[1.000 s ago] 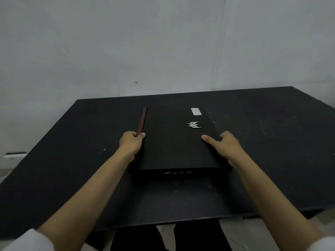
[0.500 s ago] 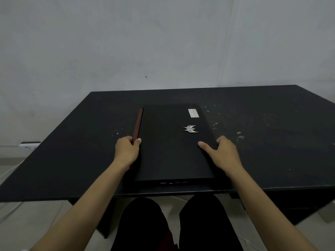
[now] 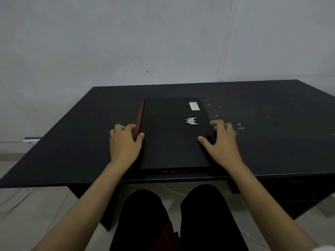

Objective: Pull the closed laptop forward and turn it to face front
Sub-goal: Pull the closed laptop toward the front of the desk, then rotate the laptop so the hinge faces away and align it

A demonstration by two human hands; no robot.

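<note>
Laptop (image 3: 170, 142): closed, flat on table (image 3: 72, 145), near front edge.
Left hand (image 3: 125, 144): fingers curled over red left edge, thumb on lid.
Right hand (image 3: 222, 142): grips right edge, thumb splayed on lid.

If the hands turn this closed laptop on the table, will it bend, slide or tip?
The closed laptop looks like a thick flat slab, so probably stiff and fairly heavy. It lies flat on the table, so it should slide, not roll. Its near end sits close to the table's front edge; pulled nearer, it might tip off.
</note>
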